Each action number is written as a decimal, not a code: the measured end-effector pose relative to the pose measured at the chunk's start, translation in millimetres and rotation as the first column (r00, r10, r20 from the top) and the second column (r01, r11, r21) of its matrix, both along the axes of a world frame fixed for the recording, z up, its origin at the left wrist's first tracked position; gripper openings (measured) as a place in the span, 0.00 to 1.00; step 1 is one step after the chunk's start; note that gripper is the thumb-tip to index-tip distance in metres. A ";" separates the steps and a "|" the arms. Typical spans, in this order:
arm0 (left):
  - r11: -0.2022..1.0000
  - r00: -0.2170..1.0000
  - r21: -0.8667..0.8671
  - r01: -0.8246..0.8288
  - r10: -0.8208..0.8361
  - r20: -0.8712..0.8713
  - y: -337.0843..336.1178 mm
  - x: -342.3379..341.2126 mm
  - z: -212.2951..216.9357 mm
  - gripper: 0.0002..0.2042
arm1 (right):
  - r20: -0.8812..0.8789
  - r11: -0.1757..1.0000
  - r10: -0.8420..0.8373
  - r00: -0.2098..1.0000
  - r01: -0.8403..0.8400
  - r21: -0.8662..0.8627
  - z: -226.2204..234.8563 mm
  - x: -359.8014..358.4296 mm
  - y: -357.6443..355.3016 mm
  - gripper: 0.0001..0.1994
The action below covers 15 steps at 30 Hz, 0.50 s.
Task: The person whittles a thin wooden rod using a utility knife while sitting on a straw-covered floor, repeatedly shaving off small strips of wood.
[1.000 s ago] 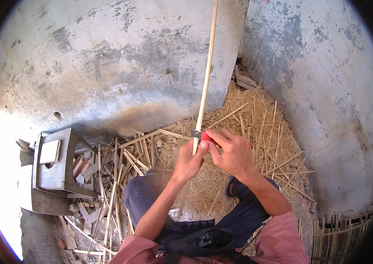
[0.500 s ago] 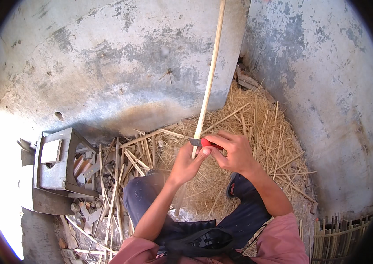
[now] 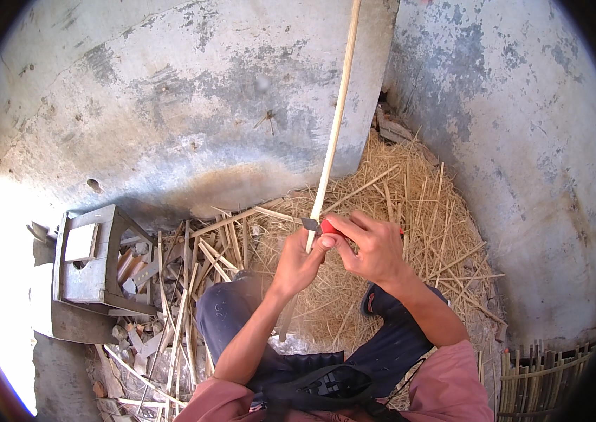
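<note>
My left hand (image 3: 296, 266) is closed around the lower part of a long, pale bamboo strip (image 3: 334, 130), which rises past the top of the view. My right hand (image 3: 378, 252) grips a knife by its red handle (image 3: 328, 226). Its short dark blade (image 3: 309, 224) lies across the strip, just above my left fingers. The right thumb tip is close beside the left thumb. Below the left hand, the strip's lower end is faint and blurred between my legs.
Thin shavings (image 3: 340, 295) cover the floor around my legs, heaped toward the corner. Loose wooden strips (image 3: 184, 302) and rubble lie at left, beside an overturned wooden stool (image 3: 105, 257). A worn wall (image 3: 171, 105) stands ahead. A row of upright sticks (image 3: 540, 380) is at lower right.
The knife has turned a little in my right hand, so its blade sits at a different angle on the strip. The handle's red end now shows beyond my right hand. The left hand stays put.
</note>
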<state>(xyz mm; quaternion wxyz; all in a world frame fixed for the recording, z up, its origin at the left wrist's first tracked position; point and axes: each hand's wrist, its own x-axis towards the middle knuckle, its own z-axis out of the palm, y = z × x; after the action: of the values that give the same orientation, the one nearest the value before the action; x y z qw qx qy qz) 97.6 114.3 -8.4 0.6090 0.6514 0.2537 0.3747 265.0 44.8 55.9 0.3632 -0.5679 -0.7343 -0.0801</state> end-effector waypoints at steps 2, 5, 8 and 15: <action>1.000 1.000 -0.009 -0.018 0.019 0.008 -1.3 0.7 -0.5 0.24 | 0.014 1.000 -0.017 1.000 0.017 0.020 0.5 -2.2 -0.4 0.15; 0.999 0.999 -0.016 -0.047 0.047 0.019 -3.0 3.3 -1.2 0.24 | 0.021 0.999 -0.041 0.999 0.041 0.016 1.4 -4.9 -0.8 0.15; 0.997 0.997 -0.025 -0.071 0.071 0.007 -4.3 4.7 -0.2 0.23 | 0.030 0.999 -0.040 0.999 0.039 0.038 -1.6 -4.6 0.3 0.15; 0.993 0.992 -0.039 -0.115 0.113 -0.053 -4.7 7.7 -0.2 0.24 | 0.016 0.994 -0.099 0.995 0.098 0.054 -5.0 -7.5 1.0 0.16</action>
<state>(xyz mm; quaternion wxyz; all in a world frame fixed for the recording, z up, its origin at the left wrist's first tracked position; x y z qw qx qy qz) 105.2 109.6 -8.7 0.5935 0.6324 0.3137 0.3866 257.4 45.8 50.9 0.3671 -0.5929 -0.7062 -0.1227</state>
